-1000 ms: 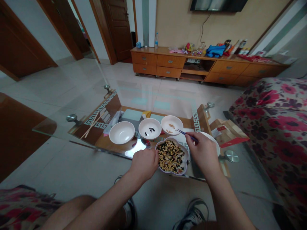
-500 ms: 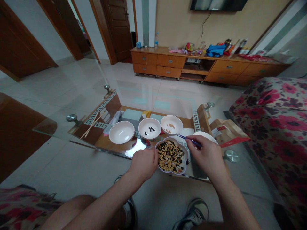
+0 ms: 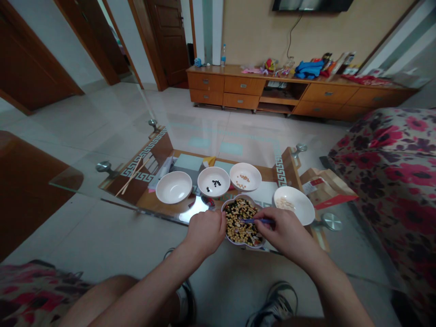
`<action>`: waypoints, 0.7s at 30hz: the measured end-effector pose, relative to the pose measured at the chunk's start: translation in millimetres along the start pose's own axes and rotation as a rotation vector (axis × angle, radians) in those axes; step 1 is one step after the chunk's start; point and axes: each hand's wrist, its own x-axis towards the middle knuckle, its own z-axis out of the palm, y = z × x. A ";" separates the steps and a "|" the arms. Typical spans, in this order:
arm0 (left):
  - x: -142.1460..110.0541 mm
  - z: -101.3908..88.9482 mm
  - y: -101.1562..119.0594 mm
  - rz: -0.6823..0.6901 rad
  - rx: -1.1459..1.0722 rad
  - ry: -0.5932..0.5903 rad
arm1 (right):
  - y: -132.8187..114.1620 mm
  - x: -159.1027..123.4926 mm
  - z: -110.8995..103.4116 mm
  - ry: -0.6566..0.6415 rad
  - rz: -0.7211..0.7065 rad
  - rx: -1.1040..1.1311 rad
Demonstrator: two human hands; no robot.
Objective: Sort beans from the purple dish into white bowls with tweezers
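Observation:
My left hand (image 3: 207,229) is closed on the left rim of a scalloped bowl (image 3: 235,244) filled with mixed beans (image 3: 239,227), yellow, black and pale. Pinched in my right hand (image 3: 281,229) are blue tweezers (image 3: 260,221), their tips down among the beans. Behind the bowl stand white bowls: one (image 3: 245,170) holds several light-brown beans, another (image 3: 214,175) a few black beans. Farther left, a white bowl (image 3: 173,187) shows nothing inside. Right of them, partly behind my right hand, a white bowl (image 3: 303,206) contains pale flat pieces.
Everything stands on a glass-topped coffee table (image 3: 204,134) with metal knobs. Wooden chopsticks (image 3: 132,178) lie at its left. A brown paper bag (image 3: 329,188) is seen by the right side, near a flowered sofa (image 3: 391,172). A low wooden cabinet (image 3: 241,86) lines the far wall.
My right hand has brought the tweezers from near the light-brown beans' bowl down into the mixed beans. The bowl at right is now less covered. My left hand stays on the rim.

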 end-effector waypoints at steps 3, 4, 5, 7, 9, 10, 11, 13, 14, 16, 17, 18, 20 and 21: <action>-0.5 -0.8 0.4 0.001 -0.003 -0.008 | -3.0 -0.6 0.7 -0.033 -0.007 -0.004; -0.6 -0.9 0.6 0.001 -0.001 -0.010 | -3.6 -0.7 0.9 -0.038 -0.008 -0.012; -0.6 -1.1 0.6 0.002 0.002 -0.010 | -4.0 -0.7 1.1 -0.041 -0.008 -0.020; -0.6 -1.3 0.7 0.001 0.005 -0.011 | -3.7 -0.6 1.6 -0.041 -0.007 -0.031; -0.7 -1.3 0.4 0.002 0.004 -0.013 | -2.6 -0.5 2.2 -0.033 -0.006 -0.037; -0.8 -1.2 0.3 0.003 0.003 -0.013 | -2.0 -0.3 2.5 -0.031 -0.003 -0.040; -0.9 -1.1 0.1 0.004 0.001 -0.013 | -1.4 -0.2 2.9 -0.028 0.000 -0.045; -1.1 -0.9 -0.3 0.010 0.000 -0.011 | -0.8 0.2 3.8 -0.024 -0.004 -0.055; -1.2 -0.7 -0.4 0.011 0.000 -0.011 | -0.7 0.5 4.3 -0.026 -0.009 -0.059; -1.2 -0.4 -0.5 0.008 0.000 -0.016 | -1.0 1.0 5.6 -0.034 -0.015 -0.062; -1.1 -0.3 -0.5 0.006 0.000 -0.018 | -1.2 1.2 6.4 -0.040 -0.016 -0.061; -1.0 -0.1 -0.5 0.007 0.000 -0.016 | -1.3 1.5 7.1 -0.044 -0.015 -0.059; -0.7 0.4 -0.7 0.014 0.002 -0.005 | -1.2 1.7 8.4 -0.043 -0.016 -0.053; -0.6 0.7 -0.8 0.017 0.004 0.002 | -0.9 1.8 8.8 -0.041 -0.021 -0.052</action>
